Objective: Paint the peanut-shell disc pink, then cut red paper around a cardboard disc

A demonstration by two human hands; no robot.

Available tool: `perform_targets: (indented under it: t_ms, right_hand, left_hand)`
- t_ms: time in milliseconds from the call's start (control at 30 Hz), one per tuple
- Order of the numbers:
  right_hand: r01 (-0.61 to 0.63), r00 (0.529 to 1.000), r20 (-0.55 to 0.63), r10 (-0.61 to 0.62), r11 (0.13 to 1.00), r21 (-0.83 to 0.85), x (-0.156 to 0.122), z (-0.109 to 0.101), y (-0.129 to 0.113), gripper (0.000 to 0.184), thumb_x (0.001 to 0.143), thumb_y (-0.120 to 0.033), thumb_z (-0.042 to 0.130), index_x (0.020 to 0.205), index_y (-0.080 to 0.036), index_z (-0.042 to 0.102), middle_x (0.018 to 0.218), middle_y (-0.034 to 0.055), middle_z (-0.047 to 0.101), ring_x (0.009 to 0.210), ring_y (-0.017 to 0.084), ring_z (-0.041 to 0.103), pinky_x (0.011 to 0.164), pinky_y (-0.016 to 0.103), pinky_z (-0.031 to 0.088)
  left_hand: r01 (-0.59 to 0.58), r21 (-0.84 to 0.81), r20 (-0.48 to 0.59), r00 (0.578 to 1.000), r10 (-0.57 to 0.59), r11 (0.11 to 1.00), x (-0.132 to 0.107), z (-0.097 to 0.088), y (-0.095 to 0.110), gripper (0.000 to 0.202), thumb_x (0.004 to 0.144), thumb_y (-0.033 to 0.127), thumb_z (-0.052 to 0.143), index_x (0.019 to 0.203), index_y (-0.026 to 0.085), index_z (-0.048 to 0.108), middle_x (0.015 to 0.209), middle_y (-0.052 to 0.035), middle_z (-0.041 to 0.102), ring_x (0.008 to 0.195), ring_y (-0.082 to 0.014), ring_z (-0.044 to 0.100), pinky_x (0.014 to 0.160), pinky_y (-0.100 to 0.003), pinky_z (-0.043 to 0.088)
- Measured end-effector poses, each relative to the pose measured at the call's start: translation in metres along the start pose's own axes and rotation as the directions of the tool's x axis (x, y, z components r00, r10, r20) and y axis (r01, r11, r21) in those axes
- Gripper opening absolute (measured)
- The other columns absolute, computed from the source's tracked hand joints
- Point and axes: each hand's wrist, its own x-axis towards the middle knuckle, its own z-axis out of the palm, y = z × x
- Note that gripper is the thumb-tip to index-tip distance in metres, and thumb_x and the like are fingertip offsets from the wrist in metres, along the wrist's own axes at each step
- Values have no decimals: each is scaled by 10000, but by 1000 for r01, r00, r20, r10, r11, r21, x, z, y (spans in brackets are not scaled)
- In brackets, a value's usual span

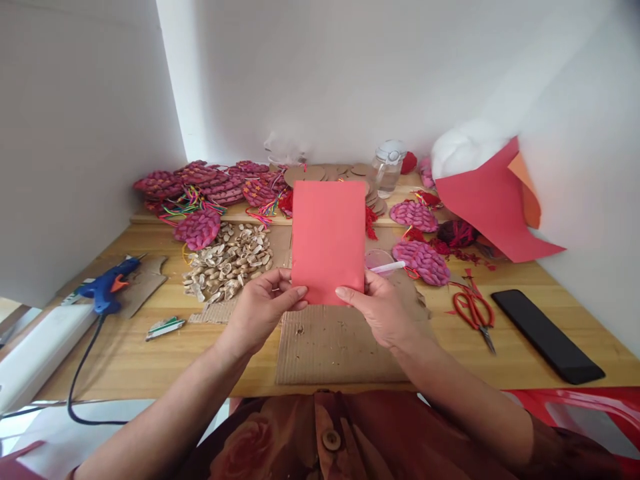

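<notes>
Where a wooden desk (pixel 210 363) is topped with cardboard (pixel 340 353), a red paper rectangle (pixel 329 233) is held up by the left hand (pixel 263 305) and the right hand (pixel 386 307)

While the middle of the wooden desk is covered by the flat cardboard, a large red sheet (pixel 500 207) is propped at the back right, with white stuffing (pixel 465 148) seen behind it and an orange sheet (pixel 530 197) set against it. At the back left, braided pink ovals (pixel 217 188) are piled. In front of these, peanut shells (pixel 230 263) are heaped.

Above the cardboard, the red paper rectangle is held upright, its plain face turned toward the camera. It is pinched at the lower left corner by the left hand and at the lower right corner by the right hand; both hands are nearly closed, with thumbs laid on the front and fingers curled behind.

To the right, a black smartphone (pixel 547 337) is laid flat near the desk's edge. At the left, a blue glue gun (pixel 107 288) is rested with its nozzle by a cardboard scrap (pixel 147 287), and a clear bottle (pixel 387 177) with a white lid is stood at the back. Just beside the smartphone, a red-handled tool (pixel 473 312) is placed, though whether scissors or pliers cannot be told. A green and white packet (pixel 166 327) is laid near the peanut shells.
</notes>
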Motion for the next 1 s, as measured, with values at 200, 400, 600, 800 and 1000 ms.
perform_targets:
  t_ms: [200, 400, 600, 800, 1000]
  right_hand:
    - [54, 999, -2, -54, 998, -26, -1, -7, 0, 279, 720, -375, 819, 915, -211, 708, 860, 14, 727, 787, 164, 624, 732, 295, 494]
    - [106, 994, 23, -105, 993, -51, -6, -3, -3, 228, 749, -353, 796, 908, -220, 704, 861, 6, 710, 803, 165, 617, 753, 296, 493]
    - [132, 991, 39, -130, 989, -64, -6, -7, 0, 210, 786, -392, 761, 881, -216, 696, 840, 6, 713, 771, 165, 616, 725, 292, 490]
    - [172, 985, 42, -169, 980, -103, -7, -9, 0, 160, 813, -376, 737, 877, -234, 701, 842, 9, 718, 797, 184, 638, 742, 302, 508]
    - [214, 977, 34, -211, 967, -140, -10, -7, -8, 152, 831, -377, 710, 880, -235, 692, 838, 10, 719, 774, 180, 642, 697, 289, 503]
  left_hand:
    - [-15, 12, 41, 999, 14, 1000, -1, -5, 0, 348, 694, 324, 882, 971, 173, 734, 745, 12, 677, 680, -120, 664, 716, -244, 614]
    - [-54, 83, 10, 999, 54, 995, 0, -2, -1, 304, 745, 437, 830, 892, 180, 758, 856, -17, 722, 706, -139, 658, 628, -243, 608]
    - [-84, 189, -40, 995, 93, 978, 4, -1, -3, 258, 750, 416, 822, 804, 173, 754, 719, 7, 692, 445, -70, 518, 412, -181, 447]
    - [-45, 36, -6, 999, 46, 998, 8, 0, -8, 259, 717, 380, 864, 854, 178, 777, 882, -27, 757, 711, -120, 669, 690, -216, 593]
    - [-79, 49, -40, 996, 81, 996, 7, 4, -6, 339, 743, 416, 843, 1001, 208, 770, 953, -16, 765, 694, -127, 672, 610, -231, 616]
